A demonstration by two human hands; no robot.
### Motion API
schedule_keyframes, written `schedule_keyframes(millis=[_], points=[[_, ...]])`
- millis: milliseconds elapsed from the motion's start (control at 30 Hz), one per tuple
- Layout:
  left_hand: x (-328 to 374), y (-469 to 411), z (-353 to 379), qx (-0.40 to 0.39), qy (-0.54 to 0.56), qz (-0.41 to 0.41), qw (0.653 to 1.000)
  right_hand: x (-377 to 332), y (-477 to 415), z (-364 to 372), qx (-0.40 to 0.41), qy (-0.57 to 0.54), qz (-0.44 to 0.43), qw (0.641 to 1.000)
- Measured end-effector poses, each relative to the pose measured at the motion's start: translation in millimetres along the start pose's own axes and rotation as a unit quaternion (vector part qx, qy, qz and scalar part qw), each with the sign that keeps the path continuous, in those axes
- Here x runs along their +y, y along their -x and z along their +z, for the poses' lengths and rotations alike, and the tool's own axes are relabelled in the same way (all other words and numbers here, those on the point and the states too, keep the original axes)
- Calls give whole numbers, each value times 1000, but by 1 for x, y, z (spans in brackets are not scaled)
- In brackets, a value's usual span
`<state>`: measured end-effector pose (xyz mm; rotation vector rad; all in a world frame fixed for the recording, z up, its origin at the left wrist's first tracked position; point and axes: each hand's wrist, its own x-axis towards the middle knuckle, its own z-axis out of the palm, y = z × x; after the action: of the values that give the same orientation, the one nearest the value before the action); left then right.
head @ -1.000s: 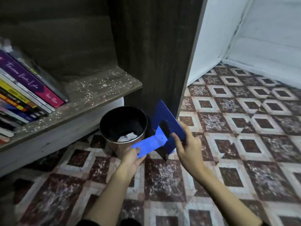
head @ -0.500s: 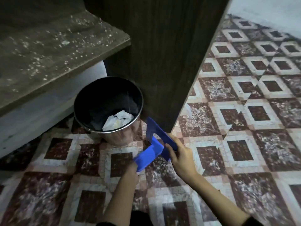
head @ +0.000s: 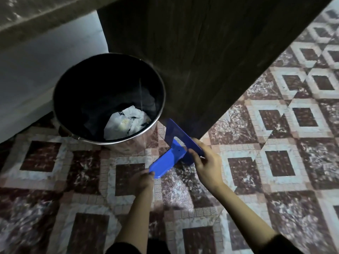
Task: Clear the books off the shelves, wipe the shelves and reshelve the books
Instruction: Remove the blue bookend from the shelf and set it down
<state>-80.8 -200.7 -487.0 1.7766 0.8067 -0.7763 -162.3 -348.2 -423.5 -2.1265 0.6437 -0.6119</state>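
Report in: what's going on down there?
Left hand and right hand both grip the blue bookend. Held just beside the bin. Nothing blocking.

Blue L-shaped bookend (head: 168, 160), prob. metal: upright plate w/ cut-out, tilted, tongue pointing lower left. Held low over floor (head: 275, 180); right hand (head: 205, 167) grips plate edge, left hand (head: 142, 182) holds tongue tip. Shelf (head: 36, 13) top left: dark board, pale specks, blurred. Bookcase side panel (head: 201, 52) dark wood-grain, just behind bookend.
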Motion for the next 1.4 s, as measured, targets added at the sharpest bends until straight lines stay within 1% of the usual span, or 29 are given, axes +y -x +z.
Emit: schedule_keyframes(millis=[67,100,167,200,300,333,433,567,667,733,833,900,1000,1167,1333,1400], points=[[-1,-3,2,-20,-57,15,998,2,1,2,-2,11,-18,1000],[0,-1,2,-8,-86,32,996,2,2,3,-3,14,-28,999],[3,6,1,48,-128,68,988,3,3,6,-2,21,-39,999],[5,9,0,62,-144,77,985,4,3,6,2,20,-39,999],[11,17,0,58,-212,87,972,7,8,7,-5,7,-28,1000],[13,18,1,60,-214,81,972,7,9,7,-17,8,-20,1000],[17,25,1,61,-190,75,977,5,10,6,-36,31,10,999],[33,51,-1,14,-150,103,983,-15,7,-6,-55,28,1,998],[48,71,-1,1,-111,127,986,-35,4,-20,-29,42,-46,998],[59,87,-3,6,-96,142,985,-51,1,-28,-12,56,-75,996],[81,118,-14,5,-31,162,986,-78,-5,-41,8,36,-96,995],[94,142,-25,-12,13,178,984,-97,-7,-52,21,25,-107,994],[109,166,-42,-34,47,200,978,-122,-11,-64,36,9,-113,993],[133,209,-101,-6,47,245,968,-181,-16,-80,50,-24,-146,988],[157,244,-156,27,86,301,949,-237,-17,-86,55,-68,-189,978],[167,257,-180,53,96,334,936,-259,-18,-83,53,-87,-207,973]])
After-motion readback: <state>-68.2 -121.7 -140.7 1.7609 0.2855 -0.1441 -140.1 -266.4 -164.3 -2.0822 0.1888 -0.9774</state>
